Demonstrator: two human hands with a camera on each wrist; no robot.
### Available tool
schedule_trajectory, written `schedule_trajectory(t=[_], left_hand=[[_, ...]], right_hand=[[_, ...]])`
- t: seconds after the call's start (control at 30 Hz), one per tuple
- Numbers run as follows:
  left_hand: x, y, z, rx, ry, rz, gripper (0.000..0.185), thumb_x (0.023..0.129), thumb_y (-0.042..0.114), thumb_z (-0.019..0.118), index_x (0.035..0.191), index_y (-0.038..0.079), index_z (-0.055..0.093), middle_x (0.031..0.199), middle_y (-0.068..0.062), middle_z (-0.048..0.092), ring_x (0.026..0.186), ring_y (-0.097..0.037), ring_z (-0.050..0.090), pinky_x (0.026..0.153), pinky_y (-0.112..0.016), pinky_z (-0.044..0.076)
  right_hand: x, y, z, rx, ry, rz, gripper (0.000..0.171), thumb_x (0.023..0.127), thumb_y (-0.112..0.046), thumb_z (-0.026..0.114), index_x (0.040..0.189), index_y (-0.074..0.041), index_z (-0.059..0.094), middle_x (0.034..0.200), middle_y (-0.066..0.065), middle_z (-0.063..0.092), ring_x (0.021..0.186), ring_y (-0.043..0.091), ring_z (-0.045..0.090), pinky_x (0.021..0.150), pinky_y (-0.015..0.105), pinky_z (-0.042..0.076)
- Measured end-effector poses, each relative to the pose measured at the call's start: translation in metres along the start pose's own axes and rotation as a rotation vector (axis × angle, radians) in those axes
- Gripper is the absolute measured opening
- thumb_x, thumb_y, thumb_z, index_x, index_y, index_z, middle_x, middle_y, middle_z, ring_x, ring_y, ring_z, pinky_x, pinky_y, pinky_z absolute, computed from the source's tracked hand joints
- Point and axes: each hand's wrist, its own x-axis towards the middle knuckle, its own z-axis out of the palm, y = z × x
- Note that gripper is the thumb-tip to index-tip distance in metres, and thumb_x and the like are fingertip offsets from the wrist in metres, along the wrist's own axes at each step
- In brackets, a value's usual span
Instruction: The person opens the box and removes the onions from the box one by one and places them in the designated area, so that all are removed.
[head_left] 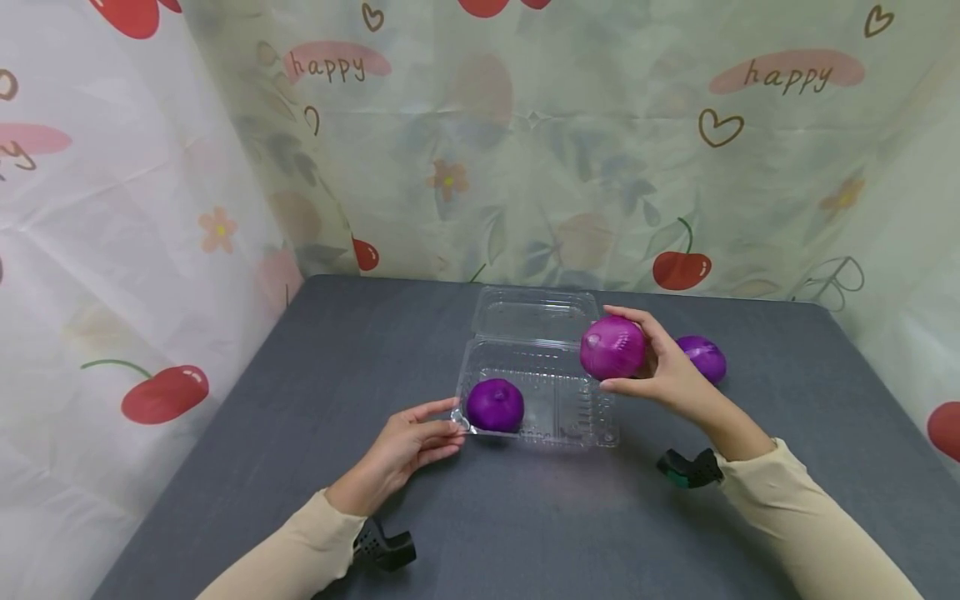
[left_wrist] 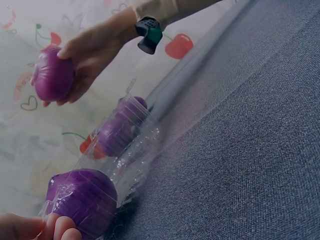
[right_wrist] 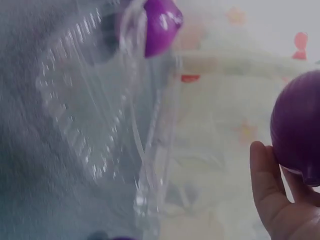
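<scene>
1. Left hand (head_left: 408, 446) pinches the near-left corner of the clear clamshell box (head_left: 555, 417), lid open at 12 o'clock.
2. One onion in box (head_left: 495, 405), left end.
3. Right hand (head_left: 663, 367) grips the held onion (head_left: 612, 347) above the box's right end, its empty side.
4. Third onion (head_left: 703, 358) on table (head_left: 300, 400), 3 o'clock of the box. Three onions, one box.

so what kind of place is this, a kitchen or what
Probably a staged recording booth, not a kitchen: a grey table walled in by hanging cherry-print plastic sheets, holding only a clear clamshell container and red onions.
</scene>
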Motion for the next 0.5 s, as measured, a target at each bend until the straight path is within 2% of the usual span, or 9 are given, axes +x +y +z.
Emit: schedule_trajectory(t=[0.13,0.3,0.5], left_hand=[[0.0,0.0,0.0,-0.002,0.0,-0.004,0.047,0.09,0.001,0.065,0.135,0.007,0.056,0.092,-0.011,0.074,0.08,-0.017,0.072,0.076,-0.031,0.061],[0.001,-0.001,-0.001,-0.004,-0.002,-0.003,0.047,0.089,0.002,0.066,0.135,0.007,0.056,0.092,-0.011,0.074,0.08,-0.017,0.072,0.077,-0.032,0.06],[0.001,0.0,-0.001,-0.005,-0.002,-0.004,0.047,0.09,0.002,0.065,0.136,0.007,0.056,0.092,-0.011,0.074,0.08,-0.016,0.072,0.076,-0.031,0.06]], right_hand=[[-0.008,0.0,-0.011,-0.011,0.048,-0.014,0.092,0.078,0.004,0.077,0.15,-0.023,0.027,0.137,0.005,0.041,0.115,0.006,0.052,0.086,0.019,0.054],[-0.016,0.002,-0.02,-0.036,0.121,0.014,0.083,0.078,0.004,0.077,0.142,-0.019,0.029,0.125,-0.002,0.048,0.108,0.003,0.056,0.081,0.017,0.056],[-0.024,0.009,-0.03,-0.065,0.155,-0.034,0.081,0.078,0.007,0.075,0.144,-0.015,0.032,0.124,-0.007,0.05,0.106,0.002,0.058,0.081,0.015,0.055]])
